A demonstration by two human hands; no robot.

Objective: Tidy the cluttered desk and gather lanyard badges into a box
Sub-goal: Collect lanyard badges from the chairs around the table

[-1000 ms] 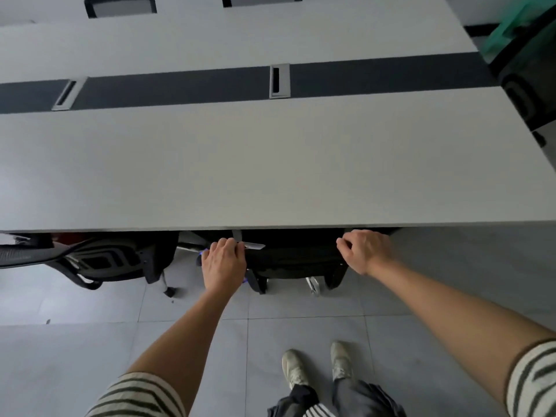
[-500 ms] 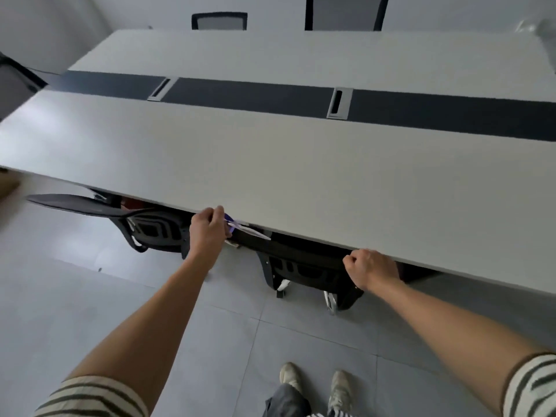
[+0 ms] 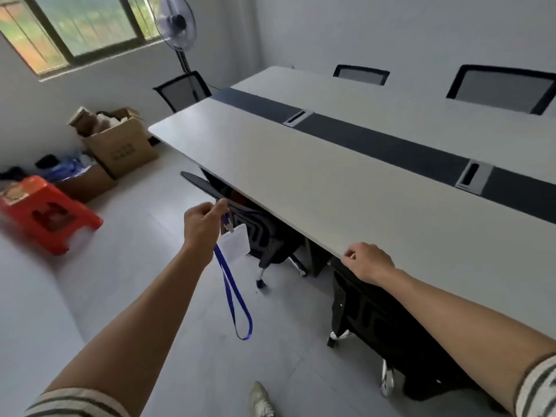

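Open floor point(image 3: 144, 260) lies left of the desk point(image 3: 346, 188); 2 chairs point(image 3: 264, 236) fill the space beneath it.

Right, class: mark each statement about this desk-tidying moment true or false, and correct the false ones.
1. The left hand holds a badge on a blue lanyard. True.
2. The lanyard loop lies flat on the desk. False: it hangs in the air beside the desk.
3. The right hand rests at the desk's near edge. True.
4. The cardboard box stands on the desk. False: it is on the floor near the wall.
5. The red stool is under the desk. False: it stands in the open.
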